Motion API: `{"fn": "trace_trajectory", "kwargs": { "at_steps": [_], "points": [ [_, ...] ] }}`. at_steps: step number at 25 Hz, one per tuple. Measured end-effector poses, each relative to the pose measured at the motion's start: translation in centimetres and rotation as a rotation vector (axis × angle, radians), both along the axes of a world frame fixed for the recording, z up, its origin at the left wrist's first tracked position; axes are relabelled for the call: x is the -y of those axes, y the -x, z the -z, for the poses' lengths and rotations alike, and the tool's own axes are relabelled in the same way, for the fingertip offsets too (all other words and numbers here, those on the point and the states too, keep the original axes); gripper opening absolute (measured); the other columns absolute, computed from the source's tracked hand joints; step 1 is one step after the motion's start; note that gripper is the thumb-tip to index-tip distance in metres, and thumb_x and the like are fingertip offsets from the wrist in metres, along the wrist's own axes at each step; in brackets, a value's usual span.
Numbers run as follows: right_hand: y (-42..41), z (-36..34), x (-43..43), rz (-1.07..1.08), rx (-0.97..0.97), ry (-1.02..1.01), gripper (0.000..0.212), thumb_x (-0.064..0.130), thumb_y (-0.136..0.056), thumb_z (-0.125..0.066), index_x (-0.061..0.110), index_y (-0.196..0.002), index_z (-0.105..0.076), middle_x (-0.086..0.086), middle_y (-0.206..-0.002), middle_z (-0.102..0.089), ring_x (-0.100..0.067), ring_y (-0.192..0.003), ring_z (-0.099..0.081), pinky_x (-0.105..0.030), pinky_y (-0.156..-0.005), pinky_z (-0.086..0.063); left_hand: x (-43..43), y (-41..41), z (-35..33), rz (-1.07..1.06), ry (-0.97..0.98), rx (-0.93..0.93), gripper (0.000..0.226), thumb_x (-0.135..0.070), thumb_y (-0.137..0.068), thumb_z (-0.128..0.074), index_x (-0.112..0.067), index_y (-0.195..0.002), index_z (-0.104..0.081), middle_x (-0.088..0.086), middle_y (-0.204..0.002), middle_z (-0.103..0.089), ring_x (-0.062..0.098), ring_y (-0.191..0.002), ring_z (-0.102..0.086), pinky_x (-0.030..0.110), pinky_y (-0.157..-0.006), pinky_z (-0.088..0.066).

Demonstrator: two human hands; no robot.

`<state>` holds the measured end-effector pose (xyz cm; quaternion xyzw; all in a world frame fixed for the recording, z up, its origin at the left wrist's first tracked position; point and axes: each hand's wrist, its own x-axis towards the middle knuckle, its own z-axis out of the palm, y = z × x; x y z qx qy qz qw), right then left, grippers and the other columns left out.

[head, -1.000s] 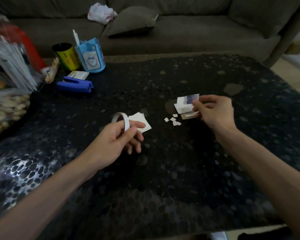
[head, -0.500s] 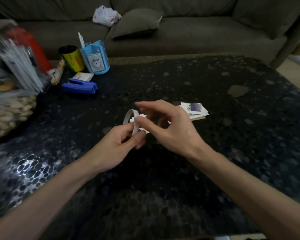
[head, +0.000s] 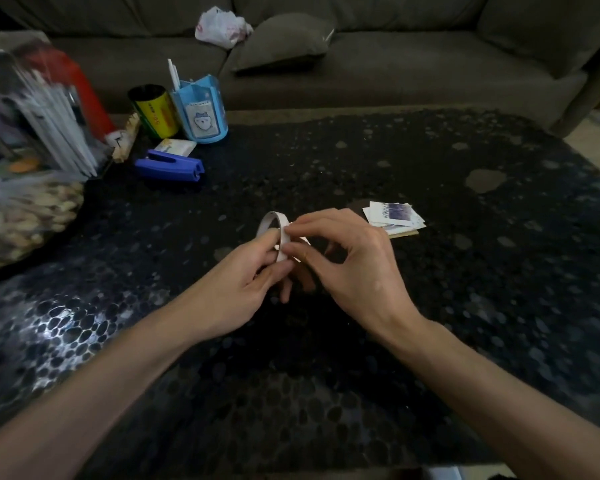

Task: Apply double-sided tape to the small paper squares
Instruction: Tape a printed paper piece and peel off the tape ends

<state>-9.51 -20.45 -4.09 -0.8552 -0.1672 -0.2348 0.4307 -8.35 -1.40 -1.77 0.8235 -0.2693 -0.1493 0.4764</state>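
Roll of double-sided tape (head: 283, 242): 1 thin white ring, nearly used up, with an open centre. It stood on edge, almost upright, raised off the tabletop. Its lower arc sat between the thumb and fingers (head: 274, 271) of the left hand (head: 243, 282). The thumb and index fingertips (head: 291, 249) of the right hand (head: 354, 265) pinched its near-right rim. White paper (head: 303, 241): 1 narrow sliver showed just under the right index finger, the rest hidden behind that hand.
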Motion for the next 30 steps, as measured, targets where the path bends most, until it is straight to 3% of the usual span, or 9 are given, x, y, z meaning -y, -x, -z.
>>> {"fn": "trace_trajectory", "kwargs": {
  "at_steps": [4,10,14,21,26,30],
  "points": [
    [0.4,-1.2,0.3,0.03,-0.091,-0.044,0.015,0.024,-0.092,-0.081,0.023,-0.106,-0.076,0.014,-0.097,-0.071,-0.007,-0.089,-0.066,-0.033,-0.075,-0.057,0.4,0.2,-0.3,-0.092,-0.054,0.155,0.02,-0.018,-0.106,-0.051,-0.019,-0.099,-0.07,-0.007,-0.088,-0.074,0.016,-0.081,-0.071,0.035,-0.075,-0.057],
    [0.7,-4.2,1.5,-0.076,-0.199,-0.172,0.007,0.021,-0.095,-0.078,0.02,-0.099,-0.074,0.012,-0.092,-0.073,-0.007,-0.088,-0.07,-0.024,-0.072,-0.054,0.4,0.7,-2.7,-0.057,-0.097,0.328,0.022,-0.035,-0.105,-0.048,-0.035,-0.089,-0.063,-0.007,-0.08,-0.065,0.019,-0.079,-0.066,0.037,-0.068,-0.053],
    [0.6,-4.6,1.4,-0.087,-0.234,-0.216,0.006,0.021,-0.095,-0.078,0.021,-0.099,-0.074,0.008,-0.096,-0.073,-0.01,-0.092,-0.071,-0.036,-0.079,-0.06,0.4,0.9,-3.0,-0.062,-0.023,0.273,0.018,-0.033,-0.108,-0.044,-0.034,-0.102,-0.061,-0.006,-0.077,-0.059,0.014,-0.071,-0.059,0.018,-0.062,-0.044],
    [0.4,-3.7,0.2,-0.057,-0.226,-0.303,0.008,0.022,-0.092,-0.081,0.026,-0.094,-0.074,0.002,-0.1,-0.072,-0.015,-0.092,-0.073,-0.047,-0.078,-0.059,-0.1,0.7,-3.3,-0.122,-0.046,0.248,0.019,-0.027,-0.107,-0.049,-0.031,-0.102,-0.067,-0.007,-0.078,-0.066,0.005,-0.07,-0.061,0.012,-0.065,-0.046],
    [1.0,-3.5,-0.5,0.0,-0.182,-0.352,0.018,0.025,-0.088,-0.085,0.024,-0.104,-0.077,0.006,-0.116,-0.061,-0.01,-0.093,-0.072,-0.033,-0.075,-0.06,0.2,1.2,-3.1,-0.171,0.03,0.273,0.022,-0.022,-0.108,-0.05,-0.032,-0.104,-0.069,-0.006,-0.074,-0.062,0.006,-0.07,-0.06,0.013,-0.066,-0.044],
    [1.1,-2.6,-0.6,0.065,-0.163,-0.318,0.052,0.028,-0.088,-0.085,0.028,-0.136,-0.066,0.008,-0.128,-0.053,-0.007,-0.097,-0.07,-0.023,-0.079,-0.059,0.4,0.9,-2.6,-0.17,0.037,0.273,0.021,-0.022,-0.108,-0.05,-0.029,-0.105,-0.069,-0.005,-0.072,-0.059,0.008,-0.07,-0.058,0.014,-0.066,-0.043]
  ]
}}
